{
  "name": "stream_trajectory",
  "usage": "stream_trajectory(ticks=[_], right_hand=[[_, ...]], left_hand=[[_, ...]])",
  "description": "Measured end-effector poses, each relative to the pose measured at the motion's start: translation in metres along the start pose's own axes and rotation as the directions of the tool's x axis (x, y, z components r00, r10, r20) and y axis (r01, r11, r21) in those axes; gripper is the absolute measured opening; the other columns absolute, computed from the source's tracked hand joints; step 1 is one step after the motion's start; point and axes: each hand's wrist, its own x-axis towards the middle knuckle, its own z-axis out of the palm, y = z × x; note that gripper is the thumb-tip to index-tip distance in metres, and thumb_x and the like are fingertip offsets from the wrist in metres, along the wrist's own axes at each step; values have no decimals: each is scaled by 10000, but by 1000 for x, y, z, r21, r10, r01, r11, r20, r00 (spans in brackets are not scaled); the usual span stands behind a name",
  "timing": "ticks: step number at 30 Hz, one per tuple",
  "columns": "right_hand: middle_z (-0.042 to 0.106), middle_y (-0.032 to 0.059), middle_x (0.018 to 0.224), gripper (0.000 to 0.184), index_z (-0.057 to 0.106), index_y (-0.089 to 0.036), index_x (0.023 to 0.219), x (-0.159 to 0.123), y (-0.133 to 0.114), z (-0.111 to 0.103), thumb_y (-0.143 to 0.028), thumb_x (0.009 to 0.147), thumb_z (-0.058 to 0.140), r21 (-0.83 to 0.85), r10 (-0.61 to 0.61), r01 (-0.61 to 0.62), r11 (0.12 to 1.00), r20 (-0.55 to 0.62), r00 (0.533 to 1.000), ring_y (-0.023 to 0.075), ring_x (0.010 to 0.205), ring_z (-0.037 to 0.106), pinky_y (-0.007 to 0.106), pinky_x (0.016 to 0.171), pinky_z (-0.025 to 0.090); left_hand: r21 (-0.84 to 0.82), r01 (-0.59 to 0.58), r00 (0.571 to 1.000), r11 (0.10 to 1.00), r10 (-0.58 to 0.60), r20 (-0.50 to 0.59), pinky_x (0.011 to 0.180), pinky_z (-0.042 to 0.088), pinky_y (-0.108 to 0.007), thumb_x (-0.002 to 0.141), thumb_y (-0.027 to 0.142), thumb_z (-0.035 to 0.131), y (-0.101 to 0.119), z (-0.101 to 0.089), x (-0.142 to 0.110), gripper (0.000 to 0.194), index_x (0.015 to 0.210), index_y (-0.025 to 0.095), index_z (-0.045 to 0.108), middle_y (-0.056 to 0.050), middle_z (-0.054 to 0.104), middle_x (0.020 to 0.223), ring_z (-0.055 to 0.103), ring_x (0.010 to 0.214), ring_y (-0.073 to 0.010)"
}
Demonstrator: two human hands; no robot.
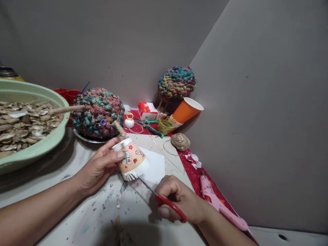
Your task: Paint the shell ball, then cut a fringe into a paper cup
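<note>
My left hand [104,164] grips a tilted paper cup [132,158] with a peach band and red printed pictures, its thumb on the printed side. Along the cup's lower edge runs a row of narrow cut strips. My right hand [176,200] has its fingers in the red handles of a pair of scissors [171,205]. The blade tips meet the cup's edge beside the strips. Beneath the cup lies a sheet of white paper [155,164] on the pale board [102,212]. Behind my left hand sits a round ball covered in painted shells [98,114], with twine-wrapped sticks poking out.
A green basket [55,131] of shells fills the left. At the back are a second shell ball [176,83], an orange cup [186,111], pliers [153,130] and a twine ball [180,141]. A pink glue gun [220,205] lies right, by the wall.
</note>
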Motion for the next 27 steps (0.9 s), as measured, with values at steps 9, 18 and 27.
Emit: stream_trajectory(ticks=[9,18,27], right_hand=[[357,-64,426,635,433,-158,480,2,-4,2,-645,748,739,7,45,-45,999,35,998,25,394,266,166,362,214],[341,-81,419,608,417,-162,469,0,1,0,-560,779,757,46,12,-15,999,59,998,17,387,247,163,357,195],[332,-82,408,594,420,-162,458,0,2,-1,-515,788,766,84,-9,3,996,76,997,15,373,240,164,347,183]], left_hand=[[21,-11,999,1000,10,47,830,562,-289,742,248,838,-1,4,0,421,1123,229,660,-30,794,1024,745,893,-178],[-3,-22,998,1000,22,64,829,570,-301,721,215,846,0,6,-2,418,1108,225,688,-36,779,1001,734,889,-189],[14,-26,995,1000,25,96,871,570,-330,727,217,838,1,8,-4,399,1105,233,711,-41,769,1041,725,929,-203]])
